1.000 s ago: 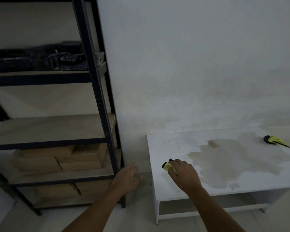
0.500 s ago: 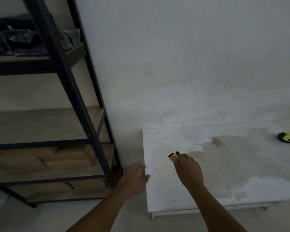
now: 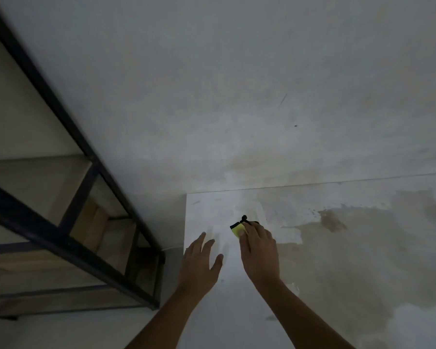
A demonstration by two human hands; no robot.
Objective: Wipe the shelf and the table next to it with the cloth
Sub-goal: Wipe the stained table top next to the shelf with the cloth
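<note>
A dark-framed shelf (image 3: 68,187) is seen at the left. The left hand (image 3: 199,263) is spread flat, holding nothing, over the white table (image 3: 212,311). A yellow cloth (image 3: 238,229) is pinned under the right hand (image 3: 259,250), beside a brownish stain (image 3: 350,260).

Dark metal-framed shelf (image 3: 61,117) with matt wooden boards; white bench (image 3: 212,311), smooth, brown-stained; small yellow cloth (image 3: 237,229), black-edged.

shelf (image 3: 68,222) left of table (image 3: 337,285)
</note>
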